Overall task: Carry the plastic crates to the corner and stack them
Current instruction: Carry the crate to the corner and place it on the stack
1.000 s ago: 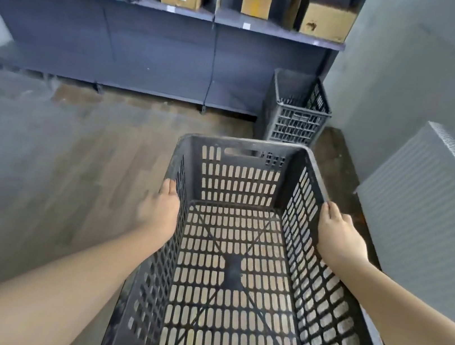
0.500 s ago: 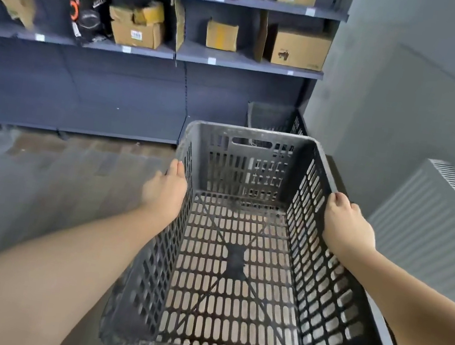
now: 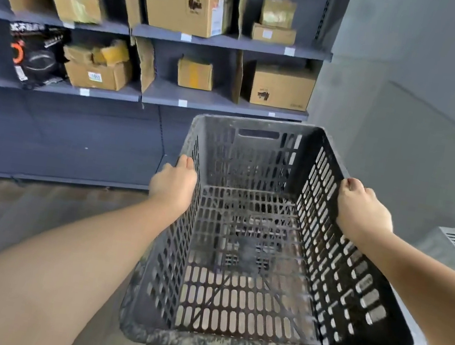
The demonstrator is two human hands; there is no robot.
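Closer to shelving (image 3: 219, 103) now; crate (image 3: 241, 251) carried, my left hand (image 3: 172, 185) and right hand (image 3: 362, 210) curled round its rims; next: lower onto corner stack.

Two hands hold a black plastic crate (image 3: 251, 264) up in the air. The left hand (image 3: 173, 183) grips its left rim, the right hand (image 3: 362, 210) its right rim. Cardboard boxes (image 3: 186, 8) sit on grey shelves (image 3: 228, 41) behind.

left hand (image 3: 173, 183) — grip curled on rim | right hand (image 3: 363, 212) — same | forearms outstretched
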